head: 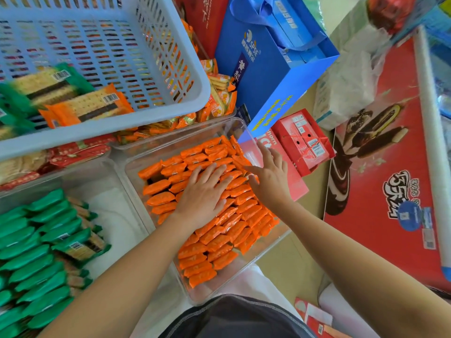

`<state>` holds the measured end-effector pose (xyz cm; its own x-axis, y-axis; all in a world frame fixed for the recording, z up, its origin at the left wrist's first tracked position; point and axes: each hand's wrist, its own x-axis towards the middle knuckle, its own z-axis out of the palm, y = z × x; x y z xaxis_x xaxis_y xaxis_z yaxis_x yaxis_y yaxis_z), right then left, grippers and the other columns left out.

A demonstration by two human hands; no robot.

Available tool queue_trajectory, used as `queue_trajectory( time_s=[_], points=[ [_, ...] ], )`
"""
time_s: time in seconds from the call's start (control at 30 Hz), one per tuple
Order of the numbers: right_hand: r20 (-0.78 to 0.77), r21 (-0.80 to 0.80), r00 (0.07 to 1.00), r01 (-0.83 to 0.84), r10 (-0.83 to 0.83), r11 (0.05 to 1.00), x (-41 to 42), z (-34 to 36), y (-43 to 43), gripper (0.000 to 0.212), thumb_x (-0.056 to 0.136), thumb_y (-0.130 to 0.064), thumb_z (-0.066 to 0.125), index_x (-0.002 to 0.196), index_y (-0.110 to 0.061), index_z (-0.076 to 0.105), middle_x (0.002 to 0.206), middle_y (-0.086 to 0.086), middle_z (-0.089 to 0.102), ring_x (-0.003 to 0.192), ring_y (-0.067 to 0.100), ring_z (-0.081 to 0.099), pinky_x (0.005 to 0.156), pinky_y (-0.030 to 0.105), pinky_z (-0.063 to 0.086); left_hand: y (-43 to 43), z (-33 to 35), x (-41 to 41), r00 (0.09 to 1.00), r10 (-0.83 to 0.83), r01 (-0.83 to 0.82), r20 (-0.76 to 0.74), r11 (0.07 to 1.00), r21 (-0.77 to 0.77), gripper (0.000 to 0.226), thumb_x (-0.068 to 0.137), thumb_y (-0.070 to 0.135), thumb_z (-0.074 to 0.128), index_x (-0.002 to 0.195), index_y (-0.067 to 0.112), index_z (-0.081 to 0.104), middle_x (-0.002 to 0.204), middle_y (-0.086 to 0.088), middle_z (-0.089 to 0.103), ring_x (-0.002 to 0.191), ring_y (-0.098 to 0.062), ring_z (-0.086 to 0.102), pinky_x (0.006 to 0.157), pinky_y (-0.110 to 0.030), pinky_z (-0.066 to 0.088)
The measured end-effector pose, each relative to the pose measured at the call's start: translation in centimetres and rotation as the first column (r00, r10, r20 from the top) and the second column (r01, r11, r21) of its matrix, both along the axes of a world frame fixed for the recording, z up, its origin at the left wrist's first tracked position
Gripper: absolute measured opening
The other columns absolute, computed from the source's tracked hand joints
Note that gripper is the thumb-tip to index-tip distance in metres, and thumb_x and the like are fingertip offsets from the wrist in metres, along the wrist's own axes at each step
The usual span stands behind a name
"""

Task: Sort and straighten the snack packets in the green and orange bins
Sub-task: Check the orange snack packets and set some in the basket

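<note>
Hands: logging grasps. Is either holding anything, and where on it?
Nothing is held. Left hand lies flat on the orange packets; right hand is open at their edge.

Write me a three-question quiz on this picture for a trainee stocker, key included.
1. True or false: the left hand lies flat on the orange packets.
2. Which packets lie in the blue basket? A) red only B) green and orange C) none
3. Fill in: the bin left of the orange one holds ____ packets.
Key: 1 true. 2 B. 3 green packets.
</note>
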<state>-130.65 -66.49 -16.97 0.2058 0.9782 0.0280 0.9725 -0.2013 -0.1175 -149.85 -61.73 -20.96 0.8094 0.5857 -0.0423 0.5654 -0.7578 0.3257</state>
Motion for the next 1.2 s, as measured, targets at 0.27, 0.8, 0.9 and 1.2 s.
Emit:
queue_trajectory(
  time_s=[0.27,0.8,0.9,1.2],
  points=[
    [-0.191,0.042,0.98,0.058,-0.049,0.997,1.4,0.0,-0.2,0.019,0.083,-0.01,0.071,0.101,-0.015,0.074,0.148,0.015,0.041,0.124,0.032,0.052,0.083,0.044,0.052,1.4,0.3,2.2,0.996,-0.091,0.091,0.003,0.995,0.033,0.062,0.102,0.044,0.036,0.156,0.02,0.017,0.165,-0.004,0.004,0.152,-0.026,-0.003,0.122,-0.049,0.001],
    [-0.131,0.008,0.97,0.206,-0.203,0.979,1.1,-0.7,1.9,0.003,0.081,-0.014,0.075,0.083,-0.014,0.076,0.127,0.007,0.06,0.11,0.025,0.061,0.067,0.031,0.049,1.7,-0.7,2.6,0.991,-0.119,0.12,-0.06,0.993,0.019,0.063,0.103,0.051,0.024,0.157,0.024,0.008,0.165,-0.002,-0.002,0.151,-0.026,-0.01,0.121,-0.051,-0.003],
    [-0.171,0.065,0.968,0.199,-0.186,0.978,1.3,-0.4,1.5,0.003,0.08,-0.013,0.074,0.08,-0.017,0.074,0.12,0.006,0.063,0.103,0.024,0.064,0.065,0.033,0.053,1.8,-0.8,2.5,0.992,-0.115,0.115,-0.044,0.993,0.015,0.063,0.103,0.05,0.026,0.157,0.024,0.01,0.165,-0.002,0.001,0.151,-0.026,-0.009,0.121,-0.051,-0.004],
    [-0.336,0.204,0.925,0.255,-0.177,0.945,1.5,1.4,0.9,0.005,0.08,-0.009,0.069,0.081,-0.012,0.067,0.099,-0.003,0.063,0.083,0.01,0.06,0.072,0.035,0.055,1.7,-0.2,2.6,0.989,-0.117,0.117,-0.086,0.993,-0.004,0.062,0.103,0.05,0.023,0.157,0.025,0.005,0.165,-0.001,-0.001,0.151,-0.025,-0.013,0.121,-0.05,-0.008]
  ],
)
